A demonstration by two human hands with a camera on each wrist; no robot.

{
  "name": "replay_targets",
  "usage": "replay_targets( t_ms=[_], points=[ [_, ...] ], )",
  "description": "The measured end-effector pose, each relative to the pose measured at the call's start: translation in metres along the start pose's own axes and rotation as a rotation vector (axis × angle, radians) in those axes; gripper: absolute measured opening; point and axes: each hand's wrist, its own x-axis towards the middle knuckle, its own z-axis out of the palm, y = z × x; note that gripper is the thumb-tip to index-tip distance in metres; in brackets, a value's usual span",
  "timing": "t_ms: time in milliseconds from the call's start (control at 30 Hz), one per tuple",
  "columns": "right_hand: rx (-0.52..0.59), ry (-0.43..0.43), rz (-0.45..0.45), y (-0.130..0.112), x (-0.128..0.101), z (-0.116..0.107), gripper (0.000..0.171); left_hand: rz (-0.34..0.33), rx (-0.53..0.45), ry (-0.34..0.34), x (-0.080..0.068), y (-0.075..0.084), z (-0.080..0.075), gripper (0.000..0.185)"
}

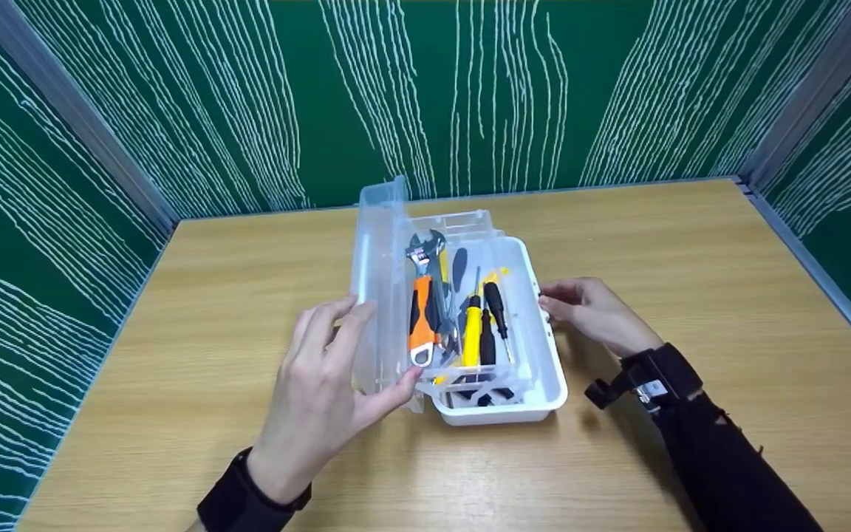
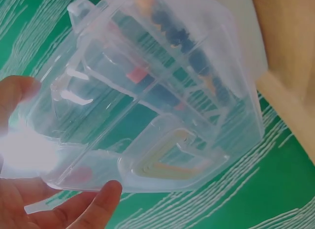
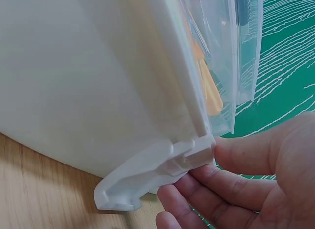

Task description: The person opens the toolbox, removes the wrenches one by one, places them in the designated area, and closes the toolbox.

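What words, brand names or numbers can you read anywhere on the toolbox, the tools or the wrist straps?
None can be read.
White toolbox and its clear lid: no print visible.
Orange-handled wrench: any marks on its metal head are too small to read.
Yellow screwdriver: no legible label.
Wrist-strap device: its light patch is too blurred to read.

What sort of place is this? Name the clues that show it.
Probably a staged recording booth, not a real workshop: green panels with white wavy lines wall in a wooden table, which bears only a clear toolbox of hand tools.
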Motion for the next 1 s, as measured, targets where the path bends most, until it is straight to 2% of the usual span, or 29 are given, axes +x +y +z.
replay_targets(
  t_ms=[567, 800, 1000],
  points=[
    [-0.047, 0.007, 0.013, 0.001, 0.001, -0.001, 0.051, -0.134, -0.042, -0.042, -0.016, -0.018, -0.008, 0.077],
    [0.026, -0.012, 0.014, -0.003, 0.000, 0.000, 0.051, -0.161, -0.060, -0.037, -0.022, -0.025, -0.009, 0.077],
    [0.011, -0.008, 0.024, -0.003, 0.000, 0.000, 0.051, -0.224, -0.089, -0.061, -0.029, -0.032, -0.010, 0.078]
  ],
)
